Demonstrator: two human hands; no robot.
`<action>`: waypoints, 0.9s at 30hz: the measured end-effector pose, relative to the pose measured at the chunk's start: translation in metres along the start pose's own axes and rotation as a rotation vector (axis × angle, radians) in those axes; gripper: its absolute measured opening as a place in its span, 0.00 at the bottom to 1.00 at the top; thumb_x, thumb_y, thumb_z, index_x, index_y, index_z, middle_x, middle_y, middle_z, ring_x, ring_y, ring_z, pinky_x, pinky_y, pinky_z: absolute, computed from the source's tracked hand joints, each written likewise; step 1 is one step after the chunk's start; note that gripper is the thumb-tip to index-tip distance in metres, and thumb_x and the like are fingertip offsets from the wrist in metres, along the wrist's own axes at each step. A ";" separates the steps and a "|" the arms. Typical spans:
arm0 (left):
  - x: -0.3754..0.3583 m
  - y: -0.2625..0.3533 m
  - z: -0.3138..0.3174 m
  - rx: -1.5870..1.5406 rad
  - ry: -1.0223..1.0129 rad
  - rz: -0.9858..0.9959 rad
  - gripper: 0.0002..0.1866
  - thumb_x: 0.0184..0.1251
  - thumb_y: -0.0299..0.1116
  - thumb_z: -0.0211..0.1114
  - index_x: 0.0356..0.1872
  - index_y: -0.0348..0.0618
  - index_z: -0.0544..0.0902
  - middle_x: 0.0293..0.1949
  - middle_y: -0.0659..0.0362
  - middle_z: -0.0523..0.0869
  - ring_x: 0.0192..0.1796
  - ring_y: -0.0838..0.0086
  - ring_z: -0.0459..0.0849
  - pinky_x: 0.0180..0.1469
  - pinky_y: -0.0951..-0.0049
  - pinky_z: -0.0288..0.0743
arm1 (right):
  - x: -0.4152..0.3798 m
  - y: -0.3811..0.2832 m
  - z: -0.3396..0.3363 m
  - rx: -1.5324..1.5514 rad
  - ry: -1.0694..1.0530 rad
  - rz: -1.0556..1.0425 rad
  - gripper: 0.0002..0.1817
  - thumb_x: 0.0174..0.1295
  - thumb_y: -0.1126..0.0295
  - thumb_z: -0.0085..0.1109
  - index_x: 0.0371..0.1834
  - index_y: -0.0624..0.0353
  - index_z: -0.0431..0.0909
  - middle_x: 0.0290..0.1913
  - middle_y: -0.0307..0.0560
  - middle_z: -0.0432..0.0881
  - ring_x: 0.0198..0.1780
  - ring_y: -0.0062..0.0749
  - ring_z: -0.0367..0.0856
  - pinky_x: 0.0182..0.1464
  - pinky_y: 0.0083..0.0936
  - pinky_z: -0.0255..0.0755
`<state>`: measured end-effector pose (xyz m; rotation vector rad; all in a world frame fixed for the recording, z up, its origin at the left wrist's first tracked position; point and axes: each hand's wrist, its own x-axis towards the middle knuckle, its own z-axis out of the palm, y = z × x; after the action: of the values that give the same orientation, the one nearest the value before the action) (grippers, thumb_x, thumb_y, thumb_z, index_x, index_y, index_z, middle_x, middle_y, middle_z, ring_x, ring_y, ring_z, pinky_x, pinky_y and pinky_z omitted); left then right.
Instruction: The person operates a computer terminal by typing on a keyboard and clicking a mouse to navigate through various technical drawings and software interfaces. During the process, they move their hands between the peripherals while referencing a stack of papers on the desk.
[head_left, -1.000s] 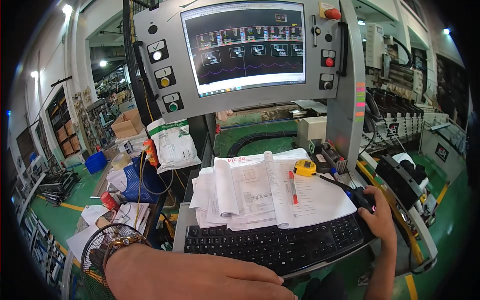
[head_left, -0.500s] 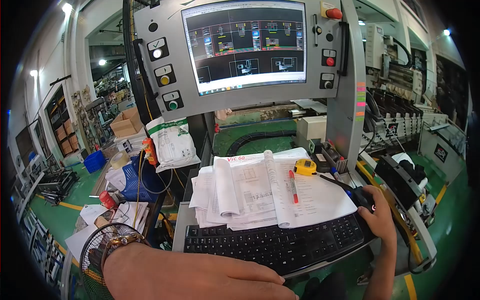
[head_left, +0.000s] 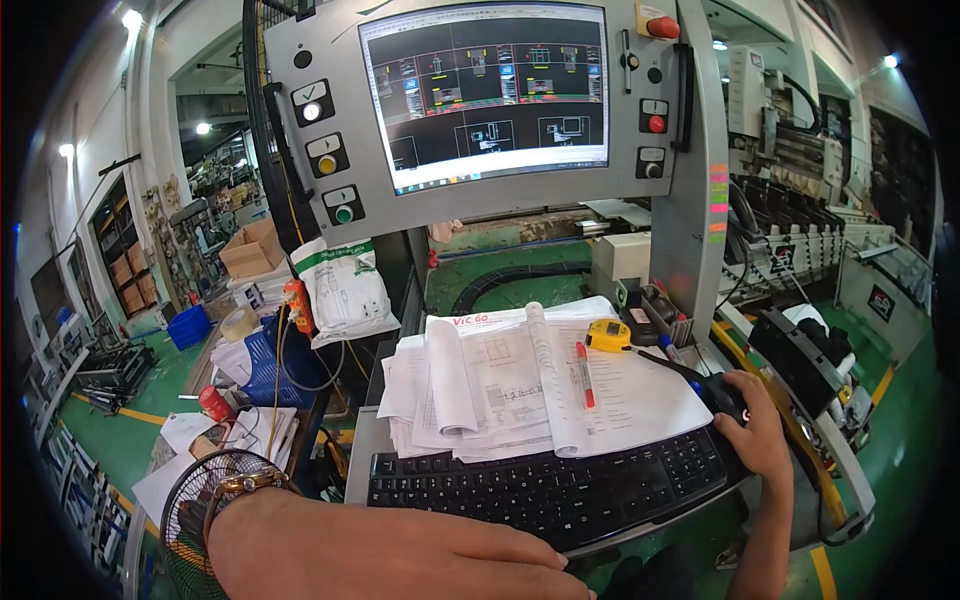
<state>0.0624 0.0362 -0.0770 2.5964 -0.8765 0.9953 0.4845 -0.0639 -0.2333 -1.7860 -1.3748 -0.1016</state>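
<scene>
The single view looks forward and down from the head, close above the keyboard (head_left: 560,490).

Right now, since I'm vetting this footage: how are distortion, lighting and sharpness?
In the head view: fisheye distortion with black corners; the ceiling lamp burns out white; the screen is bright, its drawing labels too small to read; the red marker looks fairly sharp.

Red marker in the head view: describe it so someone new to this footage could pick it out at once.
Below the big screen, white papers overlap the black keyboard. On their right part lies the marker, pointing roughly toward the keys. It is slim, red and white, unlike the chunky yellow tape measure just beyond it.
</scene>
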 end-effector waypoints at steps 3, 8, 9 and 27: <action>0.001 -0.002 -0.004 0.038 -0.036 0.025 0.31 0.80 0.48 0.74 0.71 0.31 0.92 0.59 0.49 0.98 0.54 0.59 0.97 0.59 0.59 0.90 | 0.000 0.000 0.000 0.010 0.001 0.016 0.34 0.65 0.65 0.74 0.76 0.60 0.80 0.77 0.55 0.83 0.71 0.53 0.87 0.65 0.41 0.82; 0.004 0.001 -0.005 0.000 -0.041 -0.017 0.32 0.83 0.51 0.72 0.71 0.31 0.92 0.56 0.48 0.98 0.54 0.59 0.98 0.60 0.59 0.90 | 0.000 0.006 0.000 0.018 0.003 -0.027 0.32 0.66 0.65 0.73 0.75 0.60 0.80 0.77 0.57 0.83 0.73 0.56 0.86 0.69 0.42 0.82; 0.005 0.001 -0.006 -0.008 -0.051 -0.022 0.32 0.83 0.52 0.72 0.71 0.31 0.92 0.56 0.48 0.98 0.54 0.59 0.98 0.60 0.59 0.90 | 0.000 0.007 0.001 0.012 0.008 -0.038 0.33 0.66 0.65 0.73 0.75 0.60 0.80 0.77 0.57 0.83 0.73 0.56 0.86 0.69 0.42 0.82; 0.015 0.000 -0.003 -0.026 -0.059 -0.029 0.33 0.87 0.55 0.67 0.71 0.31 0.92 0.57 0.45 0.98 0.57 0.57 0.98 0.62 0.57 0.90 | 0.000 0.008 0.000 -0.011 -0.004 0.000 0.35 0.68 0.64 0.74 0.78 0.62 0.79 0.84 0.58 0.78 0.77 0.60 0.85 0.73 0.46 0.81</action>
<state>0.0698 0.0311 -0.0646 2.6214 -0.8570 0.8985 0.4913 -0.0638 -0.2384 -1.7964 -1.3793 -0.1066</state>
